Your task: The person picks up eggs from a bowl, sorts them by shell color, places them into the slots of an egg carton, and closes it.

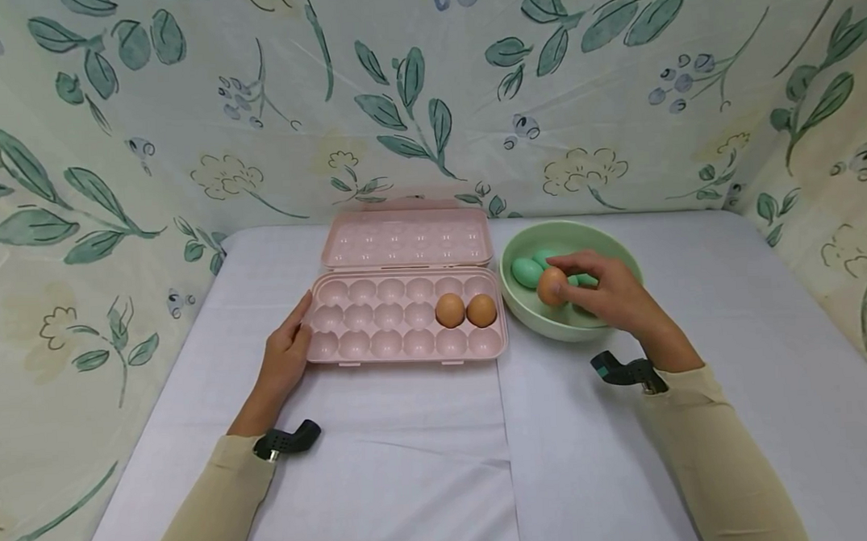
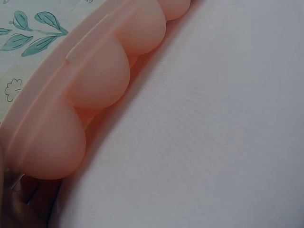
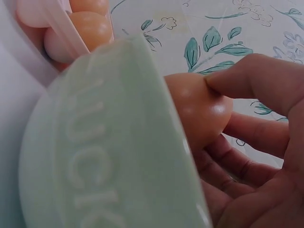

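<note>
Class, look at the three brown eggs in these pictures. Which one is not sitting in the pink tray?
The brown egg pinched by the right hand over the green bowl. The other two sit side by side in the tray.

Close view along the outside of a pale pink plastic egg tray, its rounded cup undersides lined up in a row running from lower left to top centre. The tray rests on a smooth white tablecloth. A leaf-patterned backdrop shows at upper left.
</note>
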The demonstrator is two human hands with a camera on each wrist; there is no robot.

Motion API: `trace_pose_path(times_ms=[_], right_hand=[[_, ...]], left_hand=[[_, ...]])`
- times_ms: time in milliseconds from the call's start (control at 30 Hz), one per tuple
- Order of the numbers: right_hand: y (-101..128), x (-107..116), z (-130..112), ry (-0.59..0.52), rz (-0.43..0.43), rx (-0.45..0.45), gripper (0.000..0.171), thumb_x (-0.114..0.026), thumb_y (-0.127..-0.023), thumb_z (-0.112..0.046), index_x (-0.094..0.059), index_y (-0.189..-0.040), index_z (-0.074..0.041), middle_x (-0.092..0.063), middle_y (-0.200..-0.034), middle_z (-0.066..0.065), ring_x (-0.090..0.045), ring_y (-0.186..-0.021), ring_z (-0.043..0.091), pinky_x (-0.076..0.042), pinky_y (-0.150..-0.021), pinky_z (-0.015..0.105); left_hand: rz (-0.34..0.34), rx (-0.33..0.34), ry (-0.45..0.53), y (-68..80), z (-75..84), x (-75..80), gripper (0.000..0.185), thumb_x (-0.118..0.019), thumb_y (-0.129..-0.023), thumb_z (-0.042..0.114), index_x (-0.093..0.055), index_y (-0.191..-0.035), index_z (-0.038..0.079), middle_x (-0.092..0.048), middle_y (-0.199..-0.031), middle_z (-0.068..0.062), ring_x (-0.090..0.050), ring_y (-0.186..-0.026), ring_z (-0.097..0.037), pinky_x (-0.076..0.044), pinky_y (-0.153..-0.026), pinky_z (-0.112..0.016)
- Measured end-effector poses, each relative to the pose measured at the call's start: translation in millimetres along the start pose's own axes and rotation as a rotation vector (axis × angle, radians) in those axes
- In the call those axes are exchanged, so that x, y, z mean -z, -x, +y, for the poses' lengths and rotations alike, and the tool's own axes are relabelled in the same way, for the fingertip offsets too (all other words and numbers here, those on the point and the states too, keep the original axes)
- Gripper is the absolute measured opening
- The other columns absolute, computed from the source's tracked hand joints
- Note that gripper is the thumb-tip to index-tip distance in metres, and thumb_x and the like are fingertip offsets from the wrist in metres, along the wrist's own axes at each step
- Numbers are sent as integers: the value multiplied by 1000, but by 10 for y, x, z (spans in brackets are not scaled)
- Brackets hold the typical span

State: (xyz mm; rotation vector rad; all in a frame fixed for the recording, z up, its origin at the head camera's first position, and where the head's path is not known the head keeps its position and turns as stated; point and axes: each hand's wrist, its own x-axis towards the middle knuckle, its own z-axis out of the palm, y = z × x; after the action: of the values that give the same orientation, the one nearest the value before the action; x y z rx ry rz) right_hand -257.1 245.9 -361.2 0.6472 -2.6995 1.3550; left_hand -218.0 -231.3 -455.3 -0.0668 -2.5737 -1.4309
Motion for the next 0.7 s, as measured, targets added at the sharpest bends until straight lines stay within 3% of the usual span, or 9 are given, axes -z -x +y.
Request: trace_pose_path(times_ms=[400,700], right_hand=[[2,-43,-60,17,54,16,38,-71,-88,-17,-66,-124,-8,-62,-122,8,-51,-113,21,-43,-90,48],[-15,-106,-99,9,58,31,37,-71,-88,-14,-65,-124,-7,-62,-121,8,-54,-108,19,-46,-85,21]], left_hand=[[-3,2,-7,0,9,10,52,-38,-101,14,-31,-152,19,-29,-156,1,-24,-144,-20,-24,-114,-43],[-9,23,-4,15,-12,-4,53,-39,-101,17,-29,-153,22,-28,-157,1,-24,-144,-21,-24,-114,-45]])
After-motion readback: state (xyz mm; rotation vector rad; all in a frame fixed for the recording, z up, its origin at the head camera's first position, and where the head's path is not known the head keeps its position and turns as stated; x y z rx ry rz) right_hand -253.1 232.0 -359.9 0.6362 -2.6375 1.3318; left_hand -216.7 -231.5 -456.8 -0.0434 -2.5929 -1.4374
